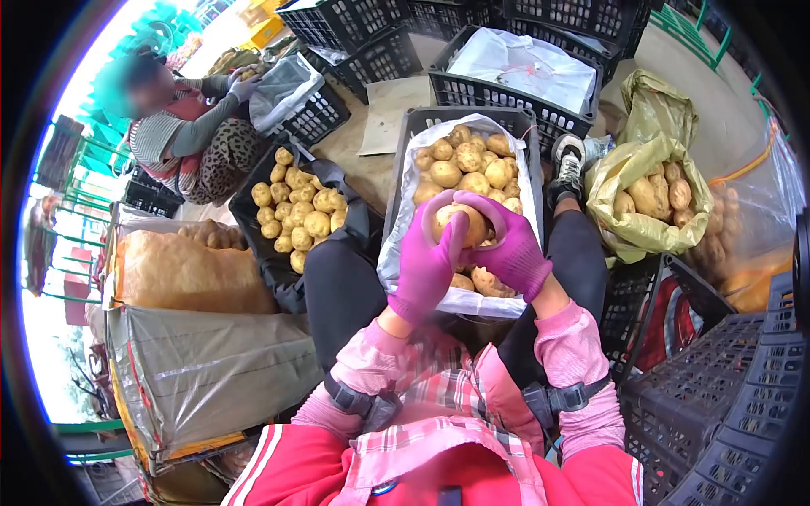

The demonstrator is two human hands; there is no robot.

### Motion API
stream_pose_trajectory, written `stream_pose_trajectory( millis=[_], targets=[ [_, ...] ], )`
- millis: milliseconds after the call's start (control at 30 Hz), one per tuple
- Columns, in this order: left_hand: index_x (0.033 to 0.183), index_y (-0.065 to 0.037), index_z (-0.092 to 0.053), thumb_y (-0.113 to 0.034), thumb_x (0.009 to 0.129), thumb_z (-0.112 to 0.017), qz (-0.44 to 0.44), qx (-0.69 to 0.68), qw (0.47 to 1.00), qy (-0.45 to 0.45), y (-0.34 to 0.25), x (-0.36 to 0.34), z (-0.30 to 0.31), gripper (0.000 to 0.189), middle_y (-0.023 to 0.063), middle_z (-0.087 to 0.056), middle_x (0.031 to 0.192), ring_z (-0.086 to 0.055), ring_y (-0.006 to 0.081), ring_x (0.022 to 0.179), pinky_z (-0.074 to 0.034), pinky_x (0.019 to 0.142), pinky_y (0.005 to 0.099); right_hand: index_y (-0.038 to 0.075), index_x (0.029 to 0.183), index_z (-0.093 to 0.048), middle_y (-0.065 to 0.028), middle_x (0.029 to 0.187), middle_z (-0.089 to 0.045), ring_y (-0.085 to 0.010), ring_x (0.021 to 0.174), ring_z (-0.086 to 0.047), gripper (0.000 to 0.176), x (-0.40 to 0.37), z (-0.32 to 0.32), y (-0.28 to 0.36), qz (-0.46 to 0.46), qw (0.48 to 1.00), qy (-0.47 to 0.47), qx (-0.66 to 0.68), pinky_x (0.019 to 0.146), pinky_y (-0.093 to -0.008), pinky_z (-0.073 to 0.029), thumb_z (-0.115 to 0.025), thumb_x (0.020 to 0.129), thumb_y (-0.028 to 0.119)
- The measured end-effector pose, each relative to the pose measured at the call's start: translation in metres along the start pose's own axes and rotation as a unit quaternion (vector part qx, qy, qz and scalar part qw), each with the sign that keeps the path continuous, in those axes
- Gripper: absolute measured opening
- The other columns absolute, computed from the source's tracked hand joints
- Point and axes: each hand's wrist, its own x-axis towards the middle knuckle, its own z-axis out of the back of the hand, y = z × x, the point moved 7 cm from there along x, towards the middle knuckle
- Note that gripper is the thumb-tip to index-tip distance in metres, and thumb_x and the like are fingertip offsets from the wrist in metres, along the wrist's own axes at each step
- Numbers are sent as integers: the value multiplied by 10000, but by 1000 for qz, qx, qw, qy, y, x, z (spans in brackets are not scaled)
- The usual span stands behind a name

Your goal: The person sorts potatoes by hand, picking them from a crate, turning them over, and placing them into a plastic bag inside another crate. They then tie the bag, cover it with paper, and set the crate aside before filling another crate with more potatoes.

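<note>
A potato (462, 224) is held between both my hands, above a black crate (398, 169) lined with white plastic. Pink gloves cover both hands. My left hand (429, 257) wraps the potato's left side, thumb on its front. My right hand (510, 249) closes round its right side, and its fingertips are partly hidden behind the potato. Below and beyond my hands, several loose potatoes (468, 158) fill the lined crate, which stands between my legs.
To the left is a black-lined crate of potatoes (302, 207); to the right, a yellow-green sack (609, 190) holds more. A co-worker (181, 126) sits at the upper left beside another lined crate (312, 110). Black crates (692, 396) stand at the lower right, a covered stack (215, 363) at the left.
</note>
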Motion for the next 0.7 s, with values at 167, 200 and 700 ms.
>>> stream_pose_trajectory(
  millis=[167,200,700],
  targets=[
    [1209,-36,-564,-255,964,-516,-66,108,992,-4,6,2,9,332,178,-612,1168,-582,317,1117,-449,964,384,71,1273,-569,-99,1238,-631,-221,1164,-600,696,1,2,2,17,1000,9,25,1010,-353,-468,-852,637,78],
    [1204,-36,-579,-223,994,-476,-53,190,980,0,14,1,10,299,174,-623,1166,-581,297,1134,-444,978,367,68,1266,-570,-108,1218,-640,-232,1148,-608,693,0,0,0,31,996,7,82,1008,-357,-469,-837,626,60],
    [1240,29,-578,-253,1027,-472,83,-121,989,-29,38,1,7,369,83,-651,1074,-614,145,940,-504,769,265,-20,1365,-475,-100,1211,-613,-166,1116,-583,686,-3,18,-13,-80,962,-31,261,985,-309,-462,-791,796,197]
  ],
)
